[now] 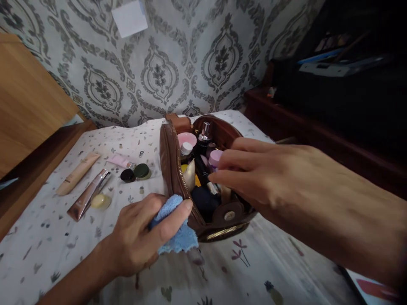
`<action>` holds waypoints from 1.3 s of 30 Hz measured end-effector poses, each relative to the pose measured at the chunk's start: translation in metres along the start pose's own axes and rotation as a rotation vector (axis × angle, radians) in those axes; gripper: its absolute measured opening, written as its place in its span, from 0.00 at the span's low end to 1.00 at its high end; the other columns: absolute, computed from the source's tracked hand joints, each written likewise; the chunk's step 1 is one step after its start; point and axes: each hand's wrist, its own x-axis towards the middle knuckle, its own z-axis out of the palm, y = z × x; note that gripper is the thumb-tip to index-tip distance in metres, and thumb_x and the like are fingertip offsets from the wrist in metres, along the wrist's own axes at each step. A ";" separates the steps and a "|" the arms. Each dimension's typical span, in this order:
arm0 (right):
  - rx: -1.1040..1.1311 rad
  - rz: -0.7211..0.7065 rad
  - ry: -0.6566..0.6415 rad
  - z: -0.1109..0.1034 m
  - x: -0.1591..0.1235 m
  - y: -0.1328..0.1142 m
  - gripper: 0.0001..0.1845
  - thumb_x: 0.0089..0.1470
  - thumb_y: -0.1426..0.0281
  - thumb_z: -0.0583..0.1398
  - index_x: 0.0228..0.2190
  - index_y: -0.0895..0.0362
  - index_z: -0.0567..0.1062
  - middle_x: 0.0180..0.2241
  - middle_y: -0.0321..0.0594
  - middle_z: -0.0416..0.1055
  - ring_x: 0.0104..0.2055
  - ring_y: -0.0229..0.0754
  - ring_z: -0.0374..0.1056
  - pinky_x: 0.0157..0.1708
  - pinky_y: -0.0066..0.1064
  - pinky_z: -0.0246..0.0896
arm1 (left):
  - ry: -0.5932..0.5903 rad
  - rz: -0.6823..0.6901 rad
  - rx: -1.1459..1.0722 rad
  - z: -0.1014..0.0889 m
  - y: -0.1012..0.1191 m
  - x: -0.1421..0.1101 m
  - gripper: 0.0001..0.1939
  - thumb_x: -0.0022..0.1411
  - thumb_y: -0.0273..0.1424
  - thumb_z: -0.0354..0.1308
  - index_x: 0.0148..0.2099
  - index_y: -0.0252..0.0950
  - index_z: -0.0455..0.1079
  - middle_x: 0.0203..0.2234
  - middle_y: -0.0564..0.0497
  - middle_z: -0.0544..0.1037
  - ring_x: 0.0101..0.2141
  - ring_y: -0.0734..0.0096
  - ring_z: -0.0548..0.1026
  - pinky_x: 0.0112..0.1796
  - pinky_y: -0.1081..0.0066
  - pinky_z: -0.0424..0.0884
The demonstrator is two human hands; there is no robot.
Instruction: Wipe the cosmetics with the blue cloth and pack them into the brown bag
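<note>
Left hand clutching blue cloth, right hand reaching into brown bag, grip partly hidden, unclear

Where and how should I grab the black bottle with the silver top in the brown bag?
Pinch the bottle by its silver top, probably from above through the open bag: it stands roughly upright with that top exposed, while a pink round item and other contents crowd its body.
</note>
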 end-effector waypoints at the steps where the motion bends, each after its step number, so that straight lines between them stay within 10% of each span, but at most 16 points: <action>1: -0.031 -0.085 -0.030 -0.002 0.007 0.002 0.11 0.56 0.77 0.57 0.26 0.53 0.75 0.34 0.43 0.74 0.39 0.47 0.66 0.35 0.35 0.59 | 0.008 -0.002 0.011 0.000 0.000 0.000 0.25 0.74 0.27 0.42 0.69 0.32 0.59 0.38 0.44 0.73 0.41 0.66 0.74 0.35 0.71 0.75; 9: -0.131 -0.442 -0.228 0.025 0.044 0.024 0.06 0.50 0.76 0.65 0.27 0.54 0.75 0.33 0.39 0.74 0.43 0.47 0.62 0.45 0.38 0.53 | 0.000 -0.036 0.077 0.001 0.002 -0.004 0.26 0.72 0.23 0.39 0.68 0.37 0.61 0.39 0.45 0.74 0.40 0.69 0.75 0.33 0.73 0.73; 39: -0.216 -0.429 -0.407 0.025 0.045 0.027 0.05 0.53 0.76 0.63 0.26 0.56 0.77 0.30 0.39 0.75 0.35 0.44 0.67 0.43 0.39 0.50 | 0.016 -0.021 0.029 0.002 0.002 0.000 0.22 0.74 0.24 0.37 0.62 0.33 0.65 0.38 0.45 0.73 0.37 0.69 0.73 0.33 0.71 0.73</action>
